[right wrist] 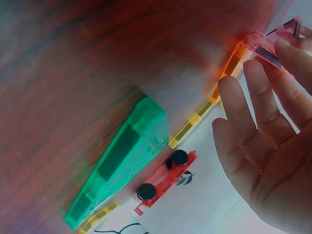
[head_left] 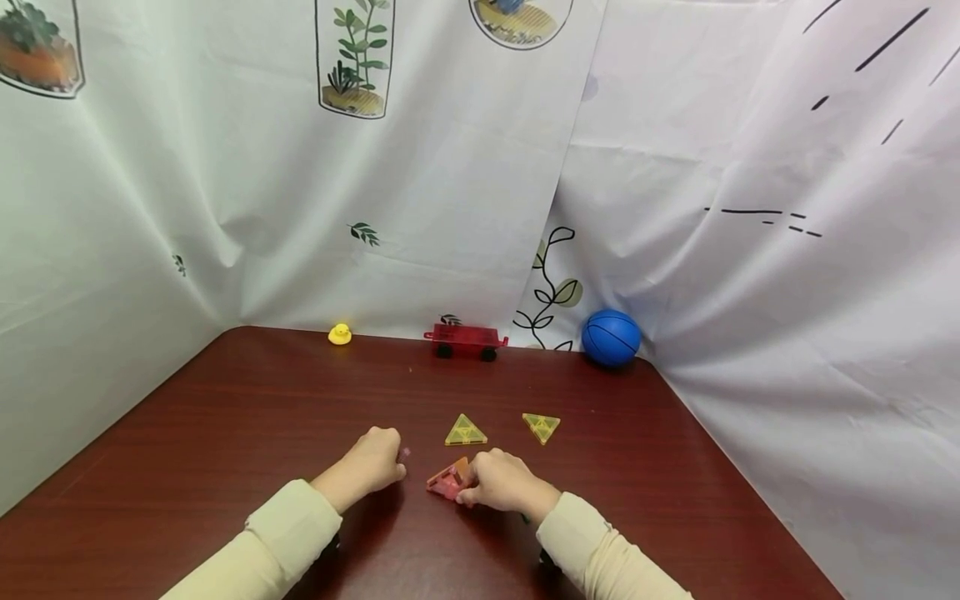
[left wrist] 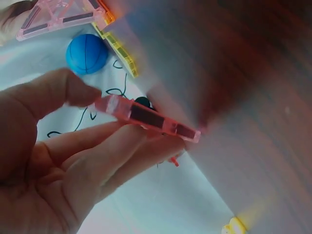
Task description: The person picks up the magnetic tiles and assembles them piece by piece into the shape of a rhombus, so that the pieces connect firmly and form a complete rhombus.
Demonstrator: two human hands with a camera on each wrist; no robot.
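My left hand (head_left: 367, 467) pinches a pink magnetic tile (left wrist: 156, 118) between thumb and fingers, just above the table. The tile shows edge-on in the left wrist view, and my hand mostly covers it in the head view. To the right, my right hand (head_left: 498, 481) grips a second pink triangular magnetic tile (head_left: 448, 487), tilted up from the table. An orange magnetic tile (right wrist: 231, 66) stands right against it; I cannot tell whether they touch. Two yellow triangular tiles (head_left: 466, 432) lie farther back. A green magnetic tile (right wrist: 119, 161) appears close to the right wrist camera.
At the table's back edge stand a yellow rubber duck (head_left: 340, 334), a red wheeled wagon base (head_left: 467, 339) and a blue ball (head_left: 611, 337). White printed cloth (head_left: 450, 183) hangs behind and along the sides of the dark red table (head_left: 247, 417).
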